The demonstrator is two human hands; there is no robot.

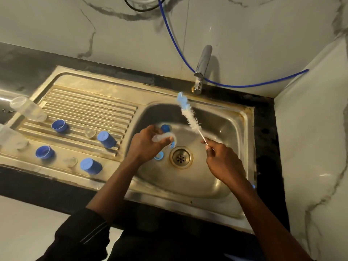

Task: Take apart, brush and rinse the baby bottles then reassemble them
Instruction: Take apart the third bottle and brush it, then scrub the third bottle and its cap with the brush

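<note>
While the left hand [148,143] curls round a clear piece [163,136] over the basin [216,129], the right hand [224,162] pinches the thin wire stem of the brush [190,117]. The brush head points off toward 11 o'clock, clear of the piece. Blur makes it impossible to tell whether the piece is a bottle body or a teat. Blue parts [165,128] lie in the basin just beyond the left fingers and beside the drain [181,157]. At 9 o'clock, on the drainer [90,102], sit two clear bottles [28,109], blue caps [106,139], rings [59,126] and teats [90,132], all taken apart. The clear piece looks light, thin-walled and likely slick when wet, so a wrap round its body should serve better than a fingertip pinch. The brush stem looks whippy, and a hold nearer the bristles would probably steady it. The tap [202,66] stands at 12 o'clock.
</note>
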